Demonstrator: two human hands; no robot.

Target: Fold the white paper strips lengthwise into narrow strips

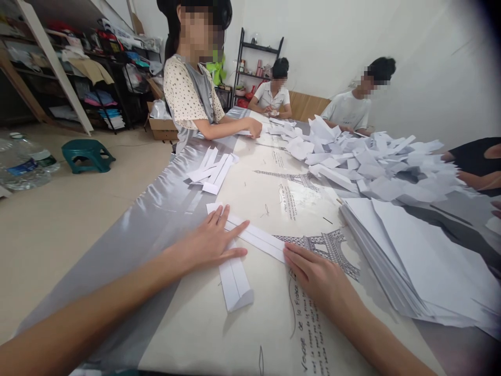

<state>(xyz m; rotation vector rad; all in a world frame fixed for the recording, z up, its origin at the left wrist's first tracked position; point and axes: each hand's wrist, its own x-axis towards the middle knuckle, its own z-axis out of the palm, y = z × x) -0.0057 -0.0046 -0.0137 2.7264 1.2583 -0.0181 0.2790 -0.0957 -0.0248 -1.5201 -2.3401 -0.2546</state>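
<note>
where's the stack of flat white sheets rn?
Head view, right side of the table: the stack of flat white sheets lies just right of the right hand, in front of the heap of folded paper.

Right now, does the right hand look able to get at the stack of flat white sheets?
Probably yes. The right hand rests on the end of a folded paper strip, and the stack of sheets lies just to its right on the table with nothing between them.
</note>
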